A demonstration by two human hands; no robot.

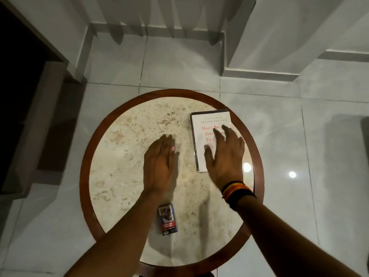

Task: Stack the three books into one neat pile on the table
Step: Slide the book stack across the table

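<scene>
A white book [201, 136] with red title lettering lies flat at the right side of the round table [123, 148]. A dark edge shows beneath its left side, so I cannot tell whether other books lie under it. My right hand [224, 156] hovers over the book's lower right part, fingers spread, holding nothing. My left hand [159, 166] is flat over the bare marble middle of the table, left of the book, fingers together and extended, holding nothing.
A small blue and red pack [167, 219] lies near the table's front edge between my forearms. The table has a brown wooden rim [84, 176]. Glossy grey floor tiles surround it; a dark doorway is at the left, white walls beyond.
</scene>
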